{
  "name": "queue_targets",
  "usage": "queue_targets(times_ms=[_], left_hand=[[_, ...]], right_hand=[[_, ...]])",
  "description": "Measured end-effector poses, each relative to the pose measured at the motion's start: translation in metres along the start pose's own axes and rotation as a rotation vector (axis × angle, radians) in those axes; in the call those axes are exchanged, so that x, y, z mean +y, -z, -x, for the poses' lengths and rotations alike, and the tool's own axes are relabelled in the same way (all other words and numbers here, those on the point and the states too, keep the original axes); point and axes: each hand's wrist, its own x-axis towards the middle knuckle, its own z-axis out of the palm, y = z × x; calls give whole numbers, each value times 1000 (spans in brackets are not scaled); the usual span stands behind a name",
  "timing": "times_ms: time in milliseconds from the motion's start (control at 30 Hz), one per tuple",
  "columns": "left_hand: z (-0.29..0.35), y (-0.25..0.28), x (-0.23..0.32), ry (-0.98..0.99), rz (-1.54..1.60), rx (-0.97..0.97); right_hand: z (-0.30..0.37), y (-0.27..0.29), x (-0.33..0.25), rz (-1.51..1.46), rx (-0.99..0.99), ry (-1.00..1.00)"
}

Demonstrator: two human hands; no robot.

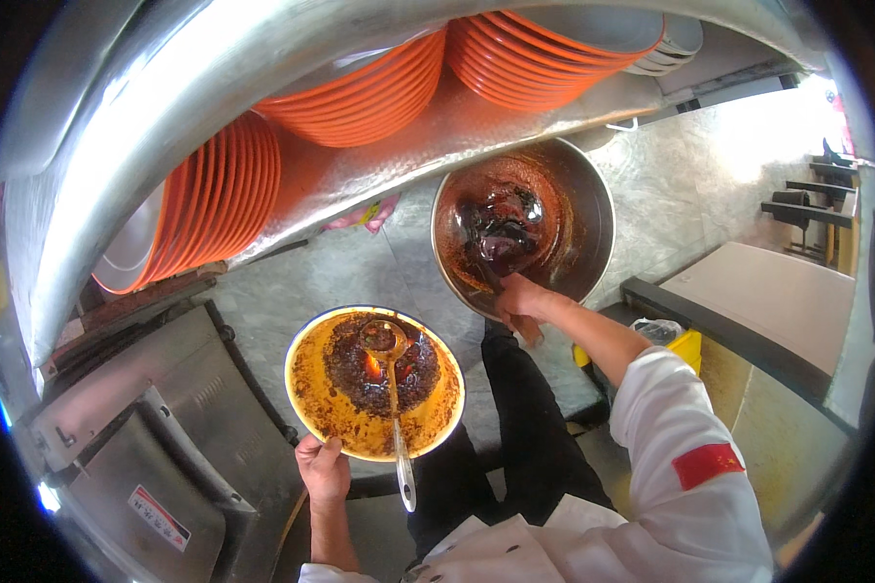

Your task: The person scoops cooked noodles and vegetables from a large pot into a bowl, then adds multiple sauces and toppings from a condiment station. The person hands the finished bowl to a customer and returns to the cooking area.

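Note:
My left hand (323, 470) grips the lower left rim of a wide enamel basin (306, 374), its thumb on top. Orange-yellow residue and dark, oily chili sauce (345, 379) coat the inside. A metal ladle (397, 418) lies in the basin, its bowl in the sauce and its handle sticking out over the near rim. My right hand (522, 303) is closed at the near edge of a large steel pot (578, 277). Glossy dark red sauce (501, 209) lies in the pot. Beside my fingers a dark, scoop-like shape (506, 248) shows in the sauce; what my fingers hold is unclear.
Stacked orange bowls (360, 102) stand on a metal shelf (389, 170) overhead, beyond the pot. To the left is a steel appliance (156, 457). A yellow container (687, 350) and a pale-topped counter (763, 301) are at right. Grey tiled floor (360, 262) lies below.

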Motion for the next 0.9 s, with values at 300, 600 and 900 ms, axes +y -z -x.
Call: queue_targets(times_ms=[300,600,900], left_hand=[[-2,2,0,1,-44,-5],[-4,-5,7,45,2,1],[-10,-5,13,162,47,-24]], right_hand=[[16,2,26,-711,-80,78],[69,12,61,-811,-181,148],[150,5,66,-879,-241,142]])
